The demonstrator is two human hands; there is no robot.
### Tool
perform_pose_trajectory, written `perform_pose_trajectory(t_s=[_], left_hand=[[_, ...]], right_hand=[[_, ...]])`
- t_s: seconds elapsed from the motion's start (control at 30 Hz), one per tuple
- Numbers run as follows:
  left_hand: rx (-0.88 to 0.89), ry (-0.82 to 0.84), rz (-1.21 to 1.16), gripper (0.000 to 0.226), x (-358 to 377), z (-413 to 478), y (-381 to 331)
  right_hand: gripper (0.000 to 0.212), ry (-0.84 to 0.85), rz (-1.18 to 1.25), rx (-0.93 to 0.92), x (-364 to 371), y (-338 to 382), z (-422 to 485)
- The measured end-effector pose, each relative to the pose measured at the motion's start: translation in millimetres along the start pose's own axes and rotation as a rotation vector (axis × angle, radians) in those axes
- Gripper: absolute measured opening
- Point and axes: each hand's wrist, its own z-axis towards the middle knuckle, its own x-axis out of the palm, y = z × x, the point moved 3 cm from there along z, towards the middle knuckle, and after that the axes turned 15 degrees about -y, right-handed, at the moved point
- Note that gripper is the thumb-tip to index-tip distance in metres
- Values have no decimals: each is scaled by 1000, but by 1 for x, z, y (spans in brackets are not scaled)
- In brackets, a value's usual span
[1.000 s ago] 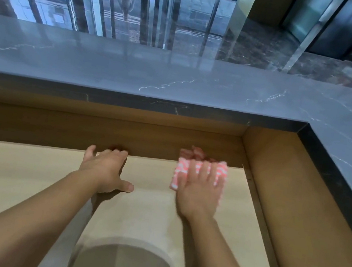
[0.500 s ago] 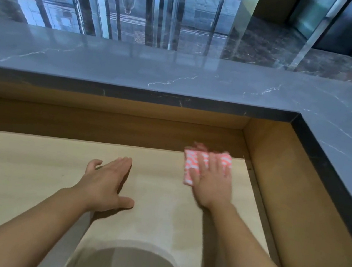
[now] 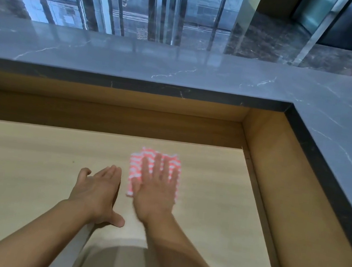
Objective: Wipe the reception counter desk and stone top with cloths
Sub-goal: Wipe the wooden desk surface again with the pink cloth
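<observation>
Fingers [image 3: 157, 164] of the right hand [image 3: 157, 192] lie straight, pressing the pink cloth [image 3: 135, 169] flat on the desk [image 3: 17, 166], long axis pointing away from the person. The left hand [image 3: 97, 188] rests open and empty just left of it.

Soft daylight shines off the glossy floor [image 3: 189, 9] at the top, the stone top [image 3: 135, 63] gleams, and the right hand [image 3: 157, 190] and cloth [image 3: 136, 166] look blurry.

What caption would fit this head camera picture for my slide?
Right hand presses a pink-and-white cloth flat on the light wooden desk, left hand beside it, below the grey stone top.
</observation>
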Motion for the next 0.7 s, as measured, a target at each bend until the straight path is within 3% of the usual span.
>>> perform_pose_trajectory(t_s=[0.1, 0.2, 0.37, 0.47, 0.6, 0.7], left_hand=[[-19, 4, 32, 105, 0, -6, -3], [-44, 34, 41, 107, 0, -6, -5], [-75, 125, 67, 119, 2, -4, -5], [-85, 142, 68, 120, 3, -3, -6], [-89, 158, 90, 118, 5, -1, -7], [-73, 138, 94, 107, 3, 1, -9]], right_hand=[[63, 74, 46, -157, -2, 13, -8], [68, 20, 16, -185, -11, -30, 0], [77, -61, -132, 93, -35, -141, 11], [63, -38, -151, 233, -46, -174, 15], [61, -55, -127, 409, -41, -154, 14], [61, -101, -104, 325, -21, -97, 2]])
